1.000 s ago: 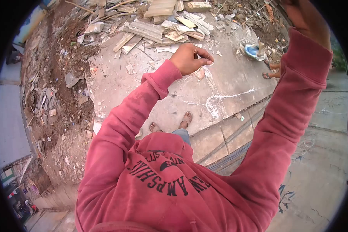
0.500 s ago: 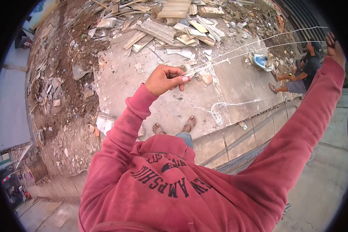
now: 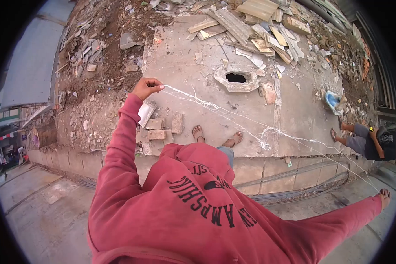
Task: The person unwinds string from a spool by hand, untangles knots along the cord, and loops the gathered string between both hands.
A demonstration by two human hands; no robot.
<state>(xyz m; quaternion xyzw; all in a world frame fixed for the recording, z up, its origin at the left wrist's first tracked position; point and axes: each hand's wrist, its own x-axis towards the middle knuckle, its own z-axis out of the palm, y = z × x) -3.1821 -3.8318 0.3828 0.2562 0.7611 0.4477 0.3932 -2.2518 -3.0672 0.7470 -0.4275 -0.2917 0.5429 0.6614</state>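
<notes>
White string [image 3: 207, 104] runs in several thin strands across the view from upper left to lower right. My left hand [image 3: 148, 89], out at the upper left, is closed and pinches one end between thumb and fingers. A tangled part of the string hangs just right of that hand, and a looser looped clump appears further right, over the concrete. At the far lower right my right hand [image 3: 385, 197] is small and partly dark, with its fingers closed where the strands end. Both arms are stretched wide apart.
My bare feet [image 3: 218, 135] stand on a concrete slab [image 3: 185, 61]. Ahead are a concrete block with a dark hole [image 3: 235, 83] and broken boards [image 3: 251, 31]. Bricks [image 3: 156, 130] lie left of my feet. A person [image 3: 374, 141] sits at right near a blue-lined sack [image 3: 333, 101].
My left hand has moved left, and my right hand has swung from upper right down to lower right. The string is drawn out longer between them. The view has shifted.
</notes>
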